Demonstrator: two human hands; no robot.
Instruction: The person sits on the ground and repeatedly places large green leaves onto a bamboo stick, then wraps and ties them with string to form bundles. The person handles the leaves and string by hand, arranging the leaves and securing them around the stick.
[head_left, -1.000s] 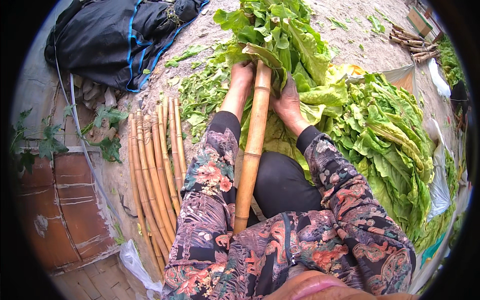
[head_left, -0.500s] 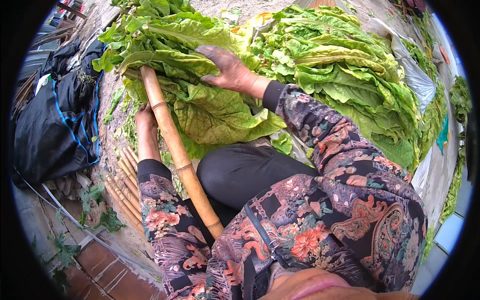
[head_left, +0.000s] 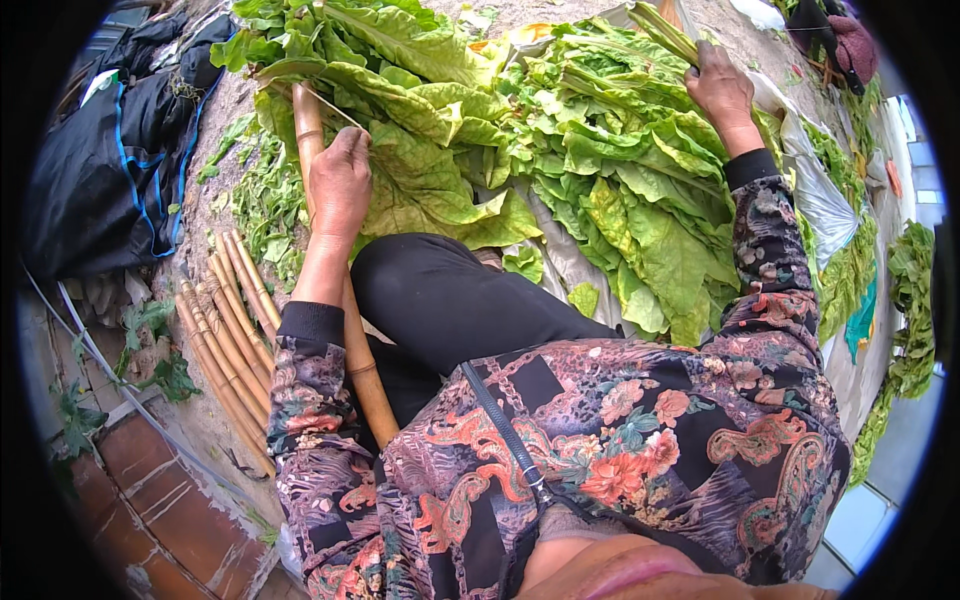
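Leafy bunch point(head_left: 410, 150) set at the far end of a bamboo pole point(head_left: 366, 385), both hands occupied.
Head view: the pole is propped back against the body, probably for steadiness. A thin cord point(head_left: 338, 108) is seemingly pinched in the curled left hand point(head_left: 340, 185), drawn straight, likely for tension; whether the pole is also touched cannot be told. Leaf stalks point(head_left: 662, 35) are gripped in the closed right hand point(head_left: 720, 90) above the leaf pile point(head_left: 630, 200), presumably because stems bear handling better. No brand, label or writing can be read.
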